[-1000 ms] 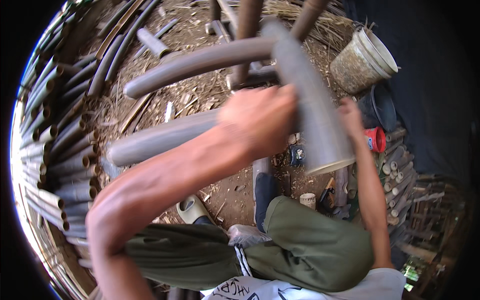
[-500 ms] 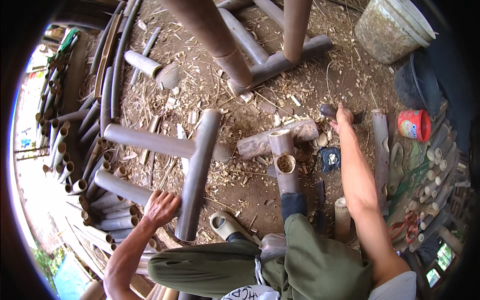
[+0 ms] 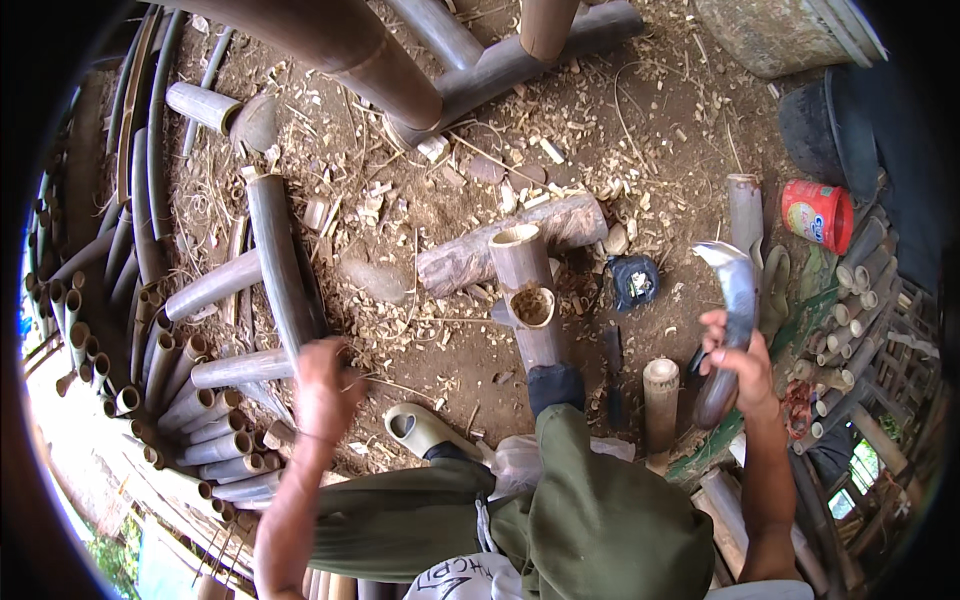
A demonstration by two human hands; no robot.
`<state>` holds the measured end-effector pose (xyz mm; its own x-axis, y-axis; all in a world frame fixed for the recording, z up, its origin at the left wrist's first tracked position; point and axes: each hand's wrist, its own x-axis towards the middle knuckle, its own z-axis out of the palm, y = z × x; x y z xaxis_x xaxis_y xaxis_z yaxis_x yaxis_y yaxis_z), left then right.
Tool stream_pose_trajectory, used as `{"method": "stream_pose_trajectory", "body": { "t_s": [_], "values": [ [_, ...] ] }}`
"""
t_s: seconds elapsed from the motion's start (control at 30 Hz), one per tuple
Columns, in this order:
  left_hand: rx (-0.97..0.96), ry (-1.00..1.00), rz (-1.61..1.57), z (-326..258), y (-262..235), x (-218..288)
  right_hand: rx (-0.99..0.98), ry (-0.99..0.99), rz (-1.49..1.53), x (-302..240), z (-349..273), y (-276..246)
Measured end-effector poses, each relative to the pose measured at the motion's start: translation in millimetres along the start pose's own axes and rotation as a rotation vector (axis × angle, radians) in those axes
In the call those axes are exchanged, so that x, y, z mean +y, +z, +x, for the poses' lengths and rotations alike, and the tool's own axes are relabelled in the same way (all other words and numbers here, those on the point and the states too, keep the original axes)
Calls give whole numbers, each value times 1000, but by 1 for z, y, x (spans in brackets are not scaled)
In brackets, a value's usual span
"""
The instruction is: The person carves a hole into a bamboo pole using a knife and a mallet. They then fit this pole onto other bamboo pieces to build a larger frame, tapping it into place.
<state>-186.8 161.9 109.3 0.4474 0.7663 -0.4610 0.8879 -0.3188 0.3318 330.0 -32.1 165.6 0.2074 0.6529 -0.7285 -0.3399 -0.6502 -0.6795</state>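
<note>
In my right hand (image 3: 748,375) is a machete with a broad, hooked blade (image 3: 738,280), pointing up and away from me. My fingers wrap round its dark handle (image 3: 716,398). My left hand (image 3: 325,395) is smeared by motion at the near end of a bamboo frame (image 3: 280,260). That frame lies on the ground at the left, two side pieces joined to one dark pole. Between my hands, a bamboo piece with a cut hole (image 3: 522,265) leans across a short log (image 3: 450,258), its near end by my leg.
A larger bamboo frame (image 3: 540,68) stands at the far side. Bamboo lengths (image 3: 225,447) are stacked at the left, more (image 3: 850,300) at the right. A red tub (image 3: 818,215), a dark bucket (image 3: 812,130) and a dirty pale bucket (image 3: 780,35) sit far right. Chips litter the soil.
My right hand has lifted the machete off the ground and brought it nearer me. The bamboo frame in my left hand has gone down and left onto the ground. The view has shifted.
</note>
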Motion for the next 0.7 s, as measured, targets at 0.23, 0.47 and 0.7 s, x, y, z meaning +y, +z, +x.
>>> {"method": "stream_pose_trajectory", "body": {
  "t_s": [0.23, 0.47, 0.7],
  "values": [
    [-830, 52, -1799, 6, 92, 221, -526, -339, -1358, -51, 29, 103],
    [-611, -590, -2744, 45, 124, 291, -741, -523, -1983, -54, 77, 142],
    [-322, -759, -2484, 32, 130, 266, -910, -325, -1537, -37, 91, 132]
  ]
}}
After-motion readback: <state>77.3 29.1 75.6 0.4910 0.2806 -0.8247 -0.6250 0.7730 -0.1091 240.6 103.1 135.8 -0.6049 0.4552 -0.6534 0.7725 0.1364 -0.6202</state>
